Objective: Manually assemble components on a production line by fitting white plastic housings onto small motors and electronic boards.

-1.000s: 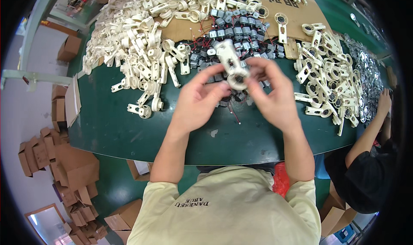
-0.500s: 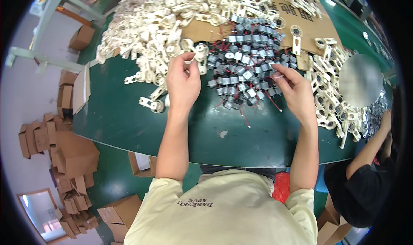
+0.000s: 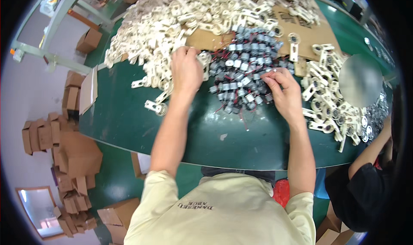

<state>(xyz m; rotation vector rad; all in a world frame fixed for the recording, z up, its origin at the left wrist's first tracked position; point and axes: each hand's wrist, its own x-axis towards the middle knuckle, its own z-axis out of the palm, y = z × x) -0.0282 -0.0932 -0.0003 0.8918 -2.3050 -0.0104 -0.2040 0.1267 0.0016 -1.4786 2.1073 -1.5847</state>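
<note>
My left hand (image 3: pixel 187 72) is back-up at the near edge of a heap of cream plastic housings (image 3: pixel 159 41), each with a ring and a flat arm. Its fingers are bent down, and their tips are hidden. To its right lies a pile of small silvery motors (image 3: pixel 245 66) with red and black wires. Over that pile's right side, my right hand (image 3: pixel 285 92) is closed in a pinch. A thin red wire (image 3: pixel 267 73) shows at its fingertips; any motor on that wire is hard to make out.
More cream housings with dark round inserts (image 3: pixel 327 103) lie at the right, by another person's arm (image 3: pixel 372 146). Flattened cardboard (image 3: pixel 301 34) lies under the far parts. A few loose housings (image 3: pixel 157 106) sit left on the green table (image 3: pixel 241 146). Cardboard boxes (image 3: pixel 79 154) stack on the floor.
My left hand has turned back-up and pushed a little farther toward the cream housings. My right hand has shifted slightly left and nearer. The whole view has tilted a little.
</note>
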